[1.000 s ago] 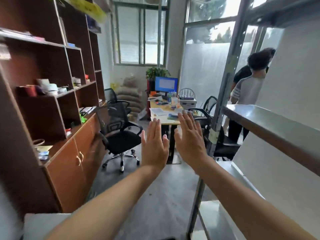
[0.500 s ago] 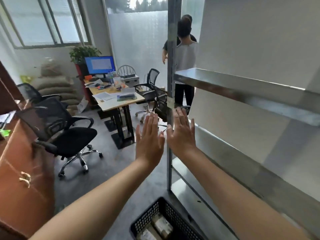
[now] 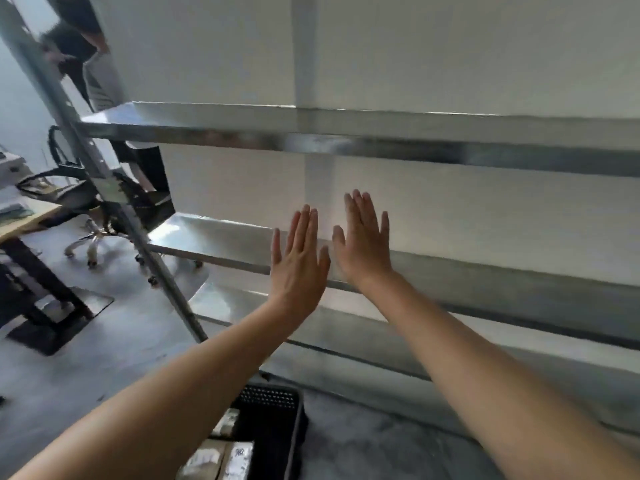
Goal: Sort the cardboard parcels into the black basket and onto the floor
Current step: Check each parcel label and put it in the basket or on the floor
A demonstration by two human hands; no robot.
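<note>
**Two flat hands up at the rack, nothing in either**

Both arms reach in from the bottom corners of the frame and meet around the middle. The left hand (image 3: 298,258) is spread flat, fingers straight and pointing up, back of the hand to the camera, and it carries nothing. Just to its right, the right hand (image 3: 363,244) is flat too, fingers straight and close together, also with nothing in it. The two hands sit side by side with a narrow gap between the thumbs, not touching.

Behind them a metal rack (image 3: 104,188) fills most of the picture. Its upper shelf (image 3: 346,129) runs across the top half, and the middle shelf (image 3: 214,237) passes right behind the hands. A lower shelf (image 3: 242,306) shows under the wrists. Whether the hands touch the middle shelf, I cannot tell.

Now the parcels: down at the bottom centre, between the two forearms, the black basket (image 3: 268,398) stands on the grey floor (image 3: 104,358) in front of the rack. Cardboard parcels (image 3: 240,457) lie inside it, at least one with a white label, partly hidden by the left forearm.

On the left edge are a desk (image 3: 20,220) and a blurred office chair (image 3: 86,199). In the upper left corner a person (image 3: 86,64) stands beyond the rack.
</note>
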